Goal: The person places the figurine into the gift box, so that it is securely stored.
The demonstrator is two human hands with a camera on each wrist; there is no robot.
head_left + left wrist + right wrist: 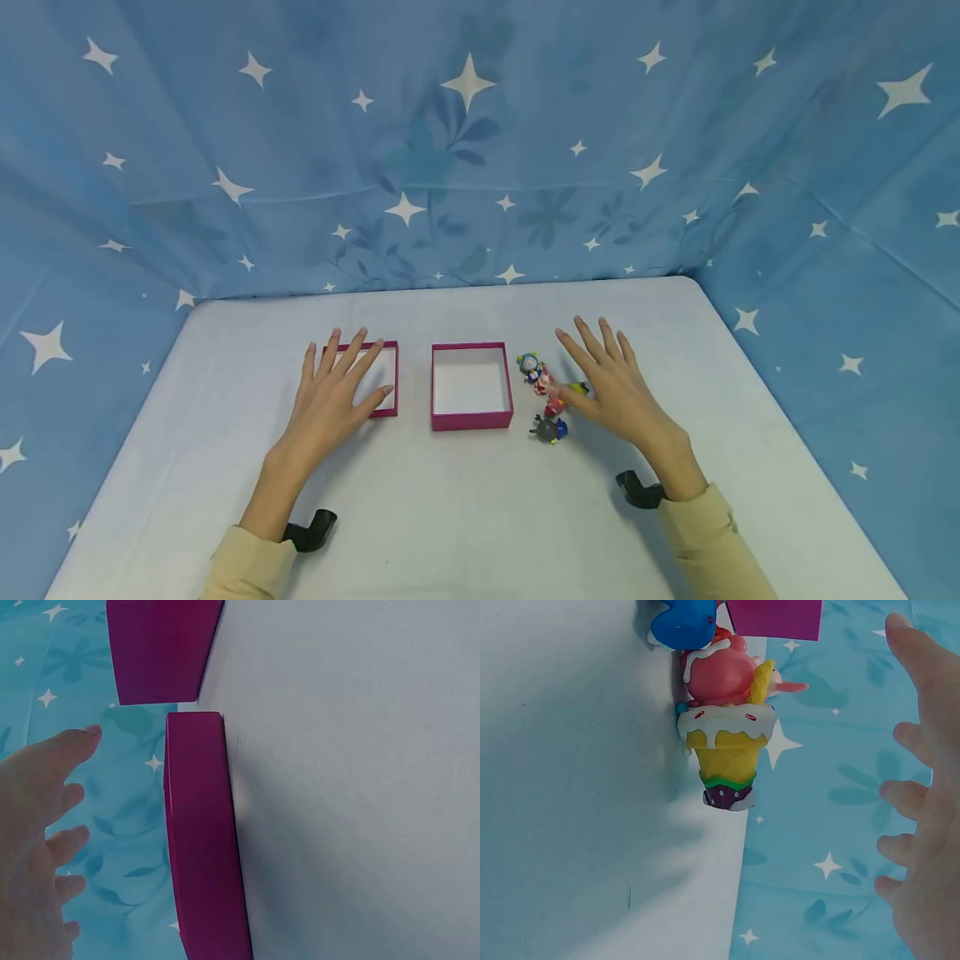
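Note:
My left hand [327, 408], fingers spread, hovers over the left shallow magenta box [394, 379] and partly hides it. Right of that box stands a second, deeper-looking magenta box [471, 422] with a white inside. My right hand [618, 396] is held with fingers spread beside a small cluster of toy figures, holding nothing. The cluster includes a grey-and-blue figure [546, 429] and a blue-and-green one [529, 364]. In the right wrist view, an ice-cream-cone figure [731, 761] lies against a pink figure [721, 673], near a blue piece [684, 624].
A white-covered table [450, 517] carries everything. Blue star-patterned curtain [465, 167] hangs behind it and at both sides. Each wrist wears a black camera mount, one at the left wrist [311, 532] and one at the right wrist [639, 490].

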